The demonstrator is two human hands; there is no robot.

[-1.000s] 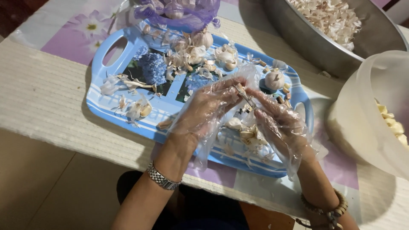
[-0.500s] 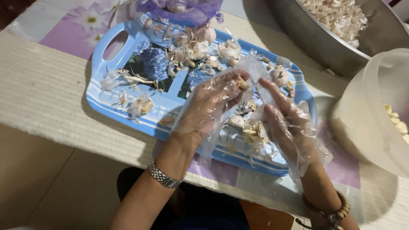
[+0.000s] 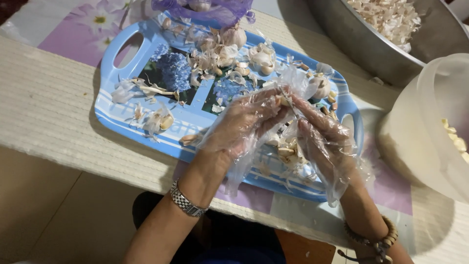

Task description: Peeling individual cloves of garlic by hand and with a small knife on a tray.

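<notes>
A small pale garlic clove (image 3: 284, 100) sits pinched between the fingertips of both gloved hands, held above the right half of the blue tray (image 3: 110, 105), close to its far edge. It is cream-coloured, with thin papery skin partly loose around it. The clear plastic gloves blur its outline, so its exact tilt cannot be told.

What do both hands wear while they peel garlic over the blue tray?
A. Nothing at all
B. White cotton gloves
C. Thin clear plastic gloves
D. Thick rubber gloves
C: loose see-through plastic film covers the left hand and the right hand, crinkling above the blue tray.
</notes>
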